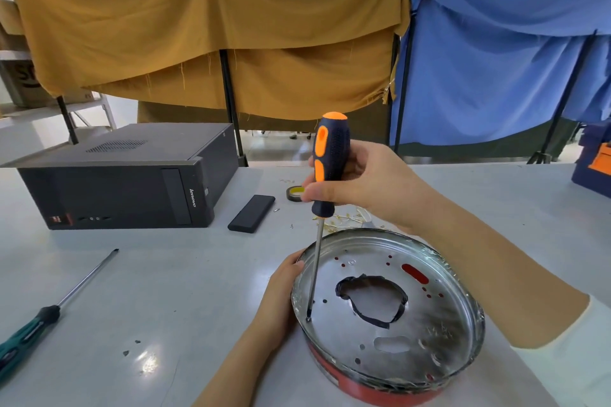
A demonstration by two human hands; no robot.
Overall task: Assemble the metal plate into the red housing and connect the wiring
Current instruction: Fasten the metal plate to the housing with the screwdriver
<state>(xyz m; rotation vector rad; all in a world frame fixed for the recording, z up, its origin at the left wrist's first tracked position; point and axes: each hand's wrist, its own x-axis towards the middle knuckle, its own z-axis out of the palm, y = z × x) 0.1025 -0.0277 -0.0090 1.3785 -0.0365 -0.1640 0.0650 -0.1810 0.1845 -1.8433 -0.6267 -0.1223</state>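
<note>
Nearest you, the red housing [370, 388] sits on the grey table [158, 291] with the metal plate [390, 317] seated inside it. Your left hand [281, 294] curls round the housing's left rim, steadying it. Your right hand [360, 185] grips the orange-and-black screwdriver [330, 155] upright, its tip set at a hole near the plate's left edge. A second, green-handled screwdriver [36, 327] lies well apart at your left. Farther back rest a black slab [251, 213], a tape roll [294, 192] and a desktop computer [132, 182]
</note>
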